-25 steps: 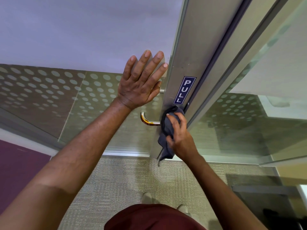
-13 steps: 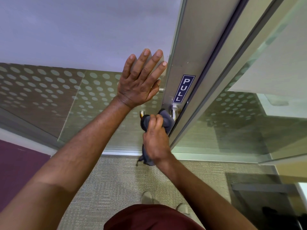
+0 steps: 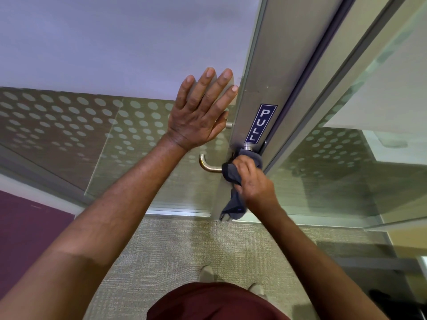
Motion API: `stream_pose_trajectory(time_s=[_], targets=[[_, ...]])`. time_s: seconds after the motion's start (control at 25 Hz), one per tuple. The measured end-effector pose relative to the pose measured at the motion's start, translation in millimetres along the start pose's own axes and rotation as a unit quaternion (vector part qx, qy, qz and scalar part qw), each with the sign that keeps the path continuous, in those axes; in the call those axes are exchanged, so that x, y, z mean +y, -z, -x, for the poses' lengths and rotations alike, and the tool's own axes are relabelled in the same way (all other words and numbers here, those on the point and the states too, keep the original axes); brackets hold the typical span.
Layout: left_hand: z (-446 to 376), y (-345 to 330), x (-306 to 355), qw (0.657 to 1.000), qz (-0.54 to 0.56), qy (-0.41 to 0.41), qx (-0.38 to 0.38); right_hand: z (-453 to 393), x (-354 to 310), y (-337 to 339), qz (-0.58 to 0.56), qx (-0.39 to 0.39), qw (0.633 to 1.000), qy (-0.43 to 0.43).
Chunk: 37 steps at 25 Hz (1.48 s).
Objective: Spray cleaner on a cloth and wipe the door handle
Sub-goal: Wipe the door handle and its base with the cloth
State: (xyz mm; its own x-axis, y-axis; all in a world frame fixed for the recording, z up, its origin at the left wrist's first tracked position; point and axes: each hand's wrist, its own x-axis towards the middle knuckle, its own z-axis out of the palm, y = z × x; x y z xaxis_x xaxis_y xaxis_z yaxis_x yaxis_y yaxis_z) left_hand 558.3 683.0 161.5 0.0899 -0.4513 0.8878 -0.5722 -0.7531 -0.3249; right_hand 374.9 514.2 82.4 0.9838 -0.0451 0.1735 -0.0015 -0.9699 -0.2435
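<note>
A metal lever door handle point(image 3: 206, 164) sticks out from the silver door stile point(image 3: 265, 84), just below a blue PULL sign point(image 3: 261, 123). My right hand point(image 3: 253, 181) grips a dark grey cloth point(image 3: 231, 174) wrapped round the handle's inner end near the stile; a tail of the cloth hangs down. The handle's curved free end shows bare at the left. My left hand point(image 3: 203, 112) lies flat with straight fingers on the glass door panel, above the handle. No spray bottle is in view.
The glass door point(image 3: 92, 125) has a band of frosted dots. A second glass panel point(image 3: 346, 158) stands to the right of the frame. Beige carpet point(image 3: 184, 250) lies below, a purple patch point(image 3: 27, 227) at the left. My shoes point(image 3: 206, 274) stand close to the door.
My right hand has slid the cloth along the handle: from the stile out to the free end, then back right toward the stile. My left hand has stayed on the glass.
</note>
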Motion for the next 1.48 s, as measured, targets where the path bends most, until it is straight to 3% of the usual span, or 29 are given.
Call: stream_pose_trajectory(time_s=[0.08,0.2,0.4,0.6,0.76,0.96,1.04,1.16,1.36,1.48], targets=[[1.8,0.8,-1.6,1.0,-0.003,0.001,-0.002,-2.1,-2.4,-3.8,-0.046,0.0,0.999,-0.002],[-0.4,-0.8,2.0,1.0,0.004,0.001,-0.002,-4.2,-32.1,-11.4,-0.15,0.009,0.986,-0.073],[2.5,0.0,-1.1,1.0,0.007,-0.001,0.001,-6.9,-81.3,-14.2,-0.163,0.022,0.977,-0.132],[2.4,-2.4,1.9,1.0,0.009,0.001,0.005,-14.1,-117.0,-20.9,0.062,-0.087,0.993,-0.055],[0.0,-3.6,2.3,1.0,0.005,-0.003,0.007,-34.4,-135.6,-27.2,0.107,-0.1,0.985,-0.09],[0.1,-4.7,-0.6,1.0,-0.003,0.008,0.015,-39.1,-133.0,-25.5,0.332,-0.107,0.937,0.028],[2.2,-3.9,1.0,1.0,-0.002,0.008,0.01,-36.3,-127.7,-17.8,0.274,-0.107,0.956,0.0],[3.4,-2.5,-0.8,1.0,-0.004,0.006,0.007,-38.9,-122.1,-11.5,0.078,-0.071,0.991,-0.078],[6.2,-1.8,0.7,1.0,0.002,0.0,0.002,-66.5,-110.0,-6.5,-0.14,-0.152,0.955,-0.212],[5.7,-1.5,-0.1,1.0,0.004,-0.002,-0.001,-60.0,-123.8,-9.2,-0.007,-0.124,0.975,-0.182]])
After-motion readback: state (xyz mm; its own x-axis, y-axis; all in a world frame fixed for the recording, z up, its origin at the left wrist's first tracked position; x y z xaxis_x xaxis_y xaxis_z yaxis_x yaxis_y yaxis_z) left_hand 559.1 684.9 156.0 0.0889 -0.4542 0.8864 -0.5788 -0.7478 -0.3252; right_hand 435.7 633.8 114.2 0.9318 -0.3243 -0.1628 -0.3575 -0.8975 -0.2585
